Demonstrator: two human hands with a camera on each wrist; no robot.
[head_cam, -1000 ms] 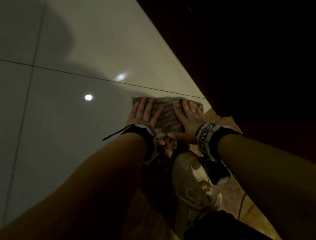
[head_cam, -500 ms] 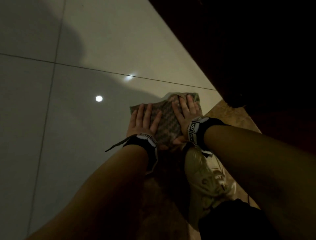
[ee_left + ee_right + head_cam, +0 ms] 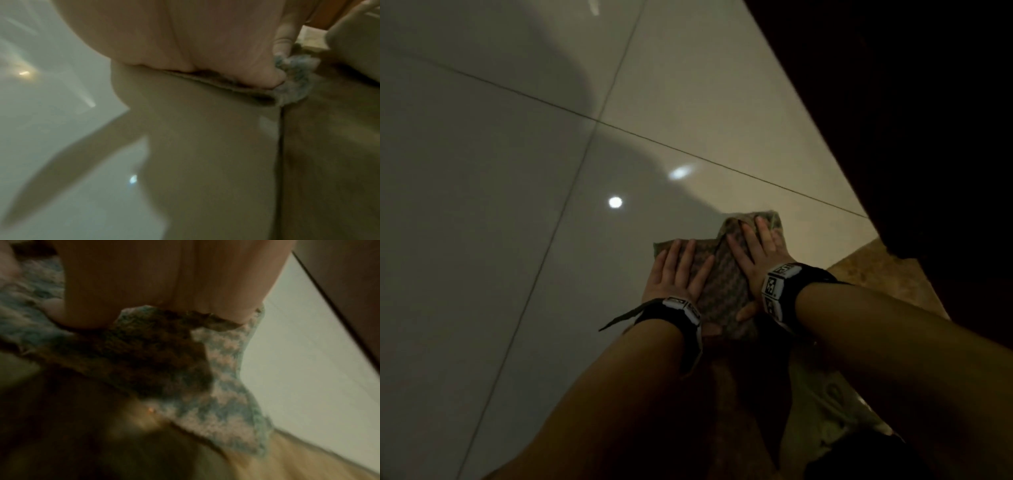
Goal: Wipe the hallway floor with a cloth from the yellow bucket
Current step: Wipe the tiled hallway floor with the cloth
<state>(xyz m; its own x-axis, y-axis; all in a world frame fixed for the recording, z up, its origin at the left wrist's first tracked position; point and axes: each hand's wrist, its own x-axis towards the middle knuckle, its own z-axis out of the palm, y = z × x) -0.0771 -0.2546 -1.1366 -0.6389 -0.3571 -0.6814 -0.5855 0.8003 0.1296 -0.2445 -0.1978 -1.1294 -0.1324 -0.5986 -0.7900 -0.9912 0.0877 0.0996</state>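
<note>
A checked green-and-white cloth (image 3: 722, 291) lies flat on the pale tiled hallway floor (image 3: 517, 240). My left hand (image 3: 676, 270) presses its left part with straight fingers. My right hand (image 3: 758, 250) presses the right part, fingers spread forward, thumb at the near edge. The left wrist view shows my left palm (image 3: 195, 40) on the cloth's edge (image 3: 292, 81). In the right wrist view my right palm (image 3: 164, 280) lies on the bunched cloth (image 3: 216, 378). The yellow bucket is not in view.
A dark wall or door (image 3: 911, 120) runs along the right side. A brown marbled floor strip (image 3: 869, 270) lies at the right, near my pale shoe (image 3: 832, 404). Grout lines (image 3: 585, 144) cross the glossy tiles, which reflect ceiling lights.
Both hands have slid the cloth along the floor away from the dark wall, and its far edge has bunched up under my right fingers. The shoe is now mostly hidden under my right forearm.
</note>
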